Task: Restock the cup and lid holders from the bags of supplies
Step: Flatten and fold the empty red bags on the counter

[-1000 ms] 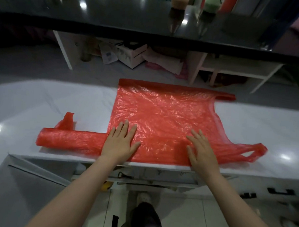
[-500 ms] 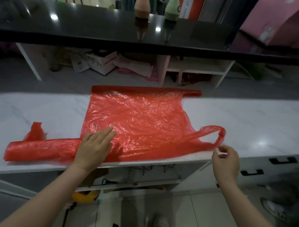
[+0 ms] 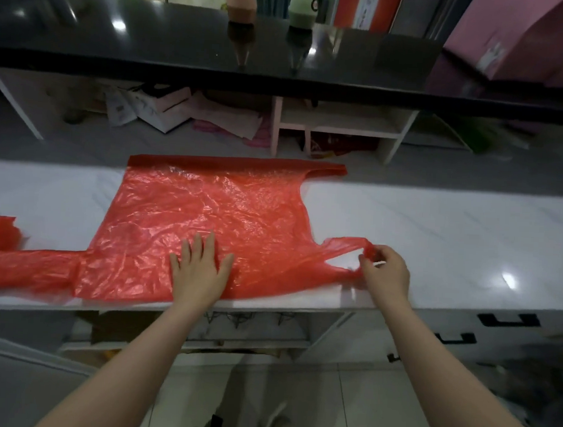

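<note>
An empty red plastic bag [image 3: 209, 216] lies spread flat on the white marble counter [image 3: 434, 233]. My left hand [image 3: 200, 268] presses flat on the bag's near edge, fingers straight. To its right, my right hand [image 3: 384, 272] pinches the bag's near handle loop [image 3: 346, 248] and lifts it slightly off the counter. A second red bag [image 3: 26, 266], folded into a strip, lies at the left along the counter's front edge. No cups, lids or holders are in view.
A raised black shelf [image 3: 152, 36] runs across the back with a peach bottle [image 3: 241, 3] and a green bottle [image 3: 302, 7] on it. Boxes and papers [image 3: 155, 107] sit in the cubbies beneath it. Drawers with black handles [image 3: 507, 320] are below the counter at right.
My right hand left the bag's surface, went to the right and took hold of the handle loop, gathering it inward. My left hand stayed pressed on the bag. The view shifted right.
</note>
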`<state>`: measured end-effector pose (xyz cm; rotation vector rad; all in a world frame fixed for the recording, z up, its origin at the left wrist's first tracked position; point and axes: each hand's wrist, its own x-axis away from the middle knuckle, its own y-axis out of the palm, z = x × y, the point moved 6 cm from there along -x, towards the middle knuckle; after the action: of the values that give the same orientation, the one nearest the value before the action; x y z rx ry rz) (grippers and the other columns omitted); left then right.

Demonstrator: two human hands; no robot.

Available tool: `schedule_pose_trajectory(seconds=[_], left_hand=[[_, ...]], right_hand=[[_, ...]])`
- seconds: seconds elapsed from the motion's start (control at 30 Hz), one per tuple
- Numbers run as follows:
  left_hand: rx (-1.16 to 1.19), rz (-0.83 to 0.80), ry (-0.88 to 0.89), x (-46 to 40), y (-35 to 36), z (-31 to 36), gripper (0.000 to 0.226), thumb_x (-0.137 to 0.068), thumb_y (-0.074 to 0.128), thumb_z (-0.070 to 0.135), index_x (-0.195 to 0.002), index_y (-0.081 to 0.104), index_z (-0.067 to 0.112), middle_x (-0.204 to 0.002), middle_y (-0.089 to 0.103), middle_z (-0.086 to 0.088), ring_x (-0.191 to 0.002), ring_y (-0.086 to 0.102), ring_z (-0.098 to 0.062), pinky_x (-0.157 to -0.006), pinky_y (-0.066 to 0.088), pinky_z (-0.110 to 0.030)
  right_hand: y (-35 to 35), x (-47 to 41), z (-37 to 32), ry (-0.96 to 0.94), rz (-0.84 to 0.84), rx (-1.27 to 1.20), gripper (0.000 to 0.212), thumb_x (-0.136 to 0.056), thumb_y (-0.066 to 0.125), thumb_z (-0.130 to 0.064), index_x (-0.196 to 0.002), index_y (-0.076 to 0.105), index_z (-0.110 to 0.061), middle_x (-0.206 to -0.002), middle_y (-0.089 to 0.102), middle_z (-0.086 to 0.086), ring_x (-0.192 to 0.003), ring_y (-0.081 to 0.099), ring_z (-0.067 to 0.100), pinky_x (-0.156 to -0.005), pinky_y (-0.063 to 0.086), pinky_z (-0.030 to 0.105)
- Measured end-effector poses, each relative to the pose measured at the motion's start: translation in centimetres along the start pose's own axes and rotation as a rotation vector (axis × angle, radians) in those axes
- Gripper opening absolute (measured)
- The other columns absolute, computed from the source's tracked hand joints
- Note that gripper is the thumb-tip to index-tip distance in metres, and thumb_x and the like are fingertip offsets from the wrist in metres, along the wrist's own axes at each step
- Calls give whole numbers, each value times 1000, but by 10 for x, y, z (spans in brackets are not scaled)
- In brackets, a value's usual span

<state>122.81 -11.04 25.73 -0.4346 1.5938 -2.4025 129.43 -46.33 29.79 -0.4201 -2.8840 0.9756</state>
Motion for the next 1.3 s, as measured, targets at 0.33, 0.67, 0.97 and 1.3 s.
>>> schedule_pose_trajectory(seconds=[0.33,0.67,0.97,1.3], left_hand=[[-287,-2,-8,-7,14,-3,89,-74,-8,80,-150,-13,32,-158,-14,-7,-146,-9,-31,-116,-5,-53],[-296,13,-30,-9,16,-5,88,-75,-5,81,-149,-14,34,-159,-14,-5,-146,-8,-29,-116,-2,-52],[-297,34,-17,-8,13,-5,90,-75,-2,83,-151,-6,35,-160,-9,-4,-147,-4,-27,-117,1,-50],[315,-160,-132,-12,0,-9,81,-80,21,78,-150,4,40,-161,3,-3,-146,7,-33,-116,4,-56]], right_hand=[[-9,-24,32,-122,-192,211,16,-85,62,-16,-100,63,-23,-81,59,-7,-80,59,19,-66,36,27],[44,24,-66,-759,-458,433,55,-100,39,-32,-151,23,-20,-160,16,2,-148,6,20,-118,2,35],[98,26,-10,-660,-627,790,70,-90,11,-69,-150,-9,-39,-159,-16,-5,-147,-14,21,-112,-15,52],[55,3,7,-525,-625,622,69,-92,37,-51,-152,11,-32,-162,1,-4,-148,-5,18,-117,-4,40]])
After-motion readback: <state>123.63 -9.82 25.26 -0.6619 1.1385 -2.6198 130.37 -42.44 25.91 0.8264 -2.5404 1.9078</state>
